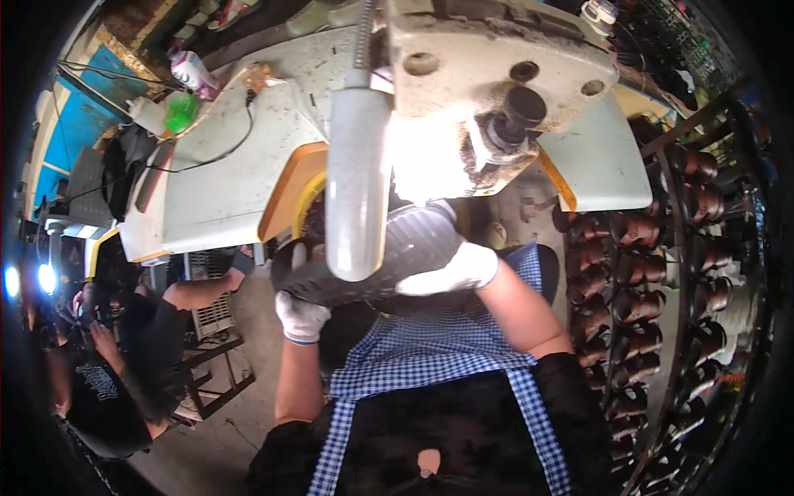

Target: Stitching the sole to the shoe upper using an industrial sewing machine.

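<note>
i count two hands, both in white gloves, and both are closed on one dark ribbed shoe (413, 237), or what looks like a shoe. the left hand (302, 317) curls around its left end; the right hand (457, 271) grips its right end. the shoe lies level between them, above the lap and under the head of one large off-white machine (496, 58). whether it touches the machine i can't tell, because a white glare washes that spot out. one grey round-ended cylinder (356, 182) hangs in front and hides part of the shoe from me.

below, i see one blue-and-white checked apron (430, 355) with two straps over a dark top. the pale tabletop (219, 207) spreads to both sides of the machine, with one cut-out edged in orange. on its far left i count one white-and-purple bottle (194, 74) and, near it, one green object (179, 112) too unclear to name.

at my right stands a metal rack (680, 223) with brown shoes (637, 306) in rows, too many and too blurred for me to count. at my left sits one other person (107, 397) in dark clothes, near two bright lights (47, 279).
</note>
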Tool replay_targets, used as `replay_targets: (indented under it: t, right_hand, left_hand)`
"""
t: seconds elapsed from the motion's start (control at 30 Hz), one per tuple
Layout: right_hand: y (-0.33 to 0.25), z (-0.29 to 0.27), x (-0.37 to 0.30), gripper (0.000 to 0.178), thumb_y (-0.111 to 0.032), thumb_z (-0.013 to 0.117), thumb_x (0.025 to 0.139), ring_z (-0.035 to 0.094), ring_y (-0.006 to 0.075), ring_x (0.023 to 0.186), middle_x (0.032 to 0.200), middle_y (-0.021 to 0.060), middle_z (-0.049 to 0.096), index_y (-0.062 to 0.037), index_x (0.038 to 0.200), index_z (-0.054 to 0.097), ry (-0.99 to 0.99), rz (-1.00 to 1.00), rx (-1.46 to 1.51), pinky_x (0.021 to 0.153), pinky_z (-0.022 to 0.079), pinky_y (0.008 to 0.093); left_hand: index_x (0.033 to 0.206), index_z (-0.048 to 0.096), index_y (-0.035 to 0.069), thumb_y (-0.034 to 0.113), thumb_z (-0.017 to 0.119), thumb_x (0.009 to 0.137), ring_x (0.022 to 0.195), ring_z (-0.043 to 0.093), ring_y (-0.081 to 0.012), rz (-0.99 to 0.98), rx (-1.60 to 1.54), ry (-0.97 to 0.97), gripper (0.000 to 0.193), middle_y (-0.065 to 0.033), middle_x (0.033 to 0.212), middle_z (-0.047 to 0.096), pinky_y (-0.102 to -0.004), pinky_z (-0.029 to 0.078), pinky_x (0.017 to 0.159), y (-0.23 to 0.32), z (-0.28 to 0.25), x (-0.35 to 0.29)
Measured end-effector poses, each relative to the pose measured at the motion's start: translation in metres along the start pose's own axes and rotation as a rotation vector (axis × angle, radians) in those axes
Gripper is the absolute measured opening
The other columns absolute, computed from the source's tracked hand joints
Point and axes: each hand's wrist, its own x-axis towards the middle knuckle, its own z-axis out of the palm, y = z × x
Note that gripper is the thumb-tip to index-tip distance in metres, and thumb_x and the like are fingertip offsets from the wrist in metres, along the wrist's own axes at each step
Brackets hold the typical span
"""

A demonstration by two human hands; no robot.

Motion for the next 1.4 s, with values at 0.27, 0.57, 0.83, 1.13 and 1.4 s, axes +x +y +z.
replay_targets:
  t: [0.27, 0.57, 0.83, 1.13, 1.4]
  right_hand:
    - [-0.049, -0.047, -0.007, 0.072, -0.024, 0.089, 0.073, 0.065, 0.0191, 0.112, 0.123, 0.0128, 0.069, -0.0007, 0.134, 0.058, -0.156, 0.389, -0.14, 0.101, 0.052, 0.0357]
    - [-0.01, 0.017, -0.036, 0.076, -0.042, 0.064, 0.094, 0.056, 0.0264, 0.125, 0.138, 0.0181, 0.055, 0.0054, 0.147, 0.037, 0.584, 0.011, -0.067, 0.107, 0.045, 0.0383]
    - [0.029, 0.035, -0.065, 0.06, -0.027, 0.067, 0.095, 0.07, 0.0311, 0.097, 0.118, 0.0231, 0.067, 0.0114, 0.136, 0.048, 0.875, -0.271, -0.566, 0.086, 0.056, 0.0382]
    - [-0.055, -0.024, -0.04, 0.054, -0.016, 0.078, 0.085, 0.066, 0.0269, 0.112, 0.121, 0.0162, 0.069, 0.0037, 0.132, 0.06, 0.55, 0.295, -0.115, 0.097, 0.052, 0.0389]
    - [-0.088, -0.06, -0.013, 0.037, -0.025, 0.056, 0.099, 0.064, 0.0217, 0.114, 0.118, 0.0106, 0.069, -0.0005, 0.125, 0.062, 0.256, 0.734, 3.859, 0.101, 0.053, 0.0363]
  left_hand:
    - [0.151, 0.037, 0.001, 0.052, 0.068, 0.089, 0.141, 0.042, -0.0339, -0.09, 0.503, -0.196, 0.086, -0.0178, 0.152, 0.045, -0.0462, 0.029, 0.119, 0.009, 0.085, 0.044]
    - [0.137, 0.053, 0.0, 0.026, 0.058, 0.099, 0.12, 0.057, -0.0195, 0.039, 1.054, 0.062, 0.047, -0.0123, 0.129, 0.062, -0.0343, 0.043, 0.106, -0.052, 0.136, 0.042]
    - [0.144, 0.044, 0.0, 0.023, 0.06, 0.098, 0.123, 0.056, -0.0228, -0.127, 0.348, 0.045, 0.053, -0.0149, 0.133, 0.06, -0.0367, 0.043, 0.107, -0.052, 0.152, 0.044]
    - [0.121, 0.06, 0.005, 0.022, 0.075, 0.088, 0.102, 0.064, -0.015, -0.106, 1.07, -0.162, 0.039, -0.0078, 0.11, 0.067, -0.032, 0.05, 0.094, 0.021, 0.221, 0.065]
    - [0.119, 0.064, 0.001, 0.003, 0.071, 0.089, 0.1, 0.063, -0.0094, 0.036, 0.925, -0.227, 0.031, -0.0054, 0.107, 0.068, -0.0272, 0.051, 0.09, 0.019, 0.216, 0.067]
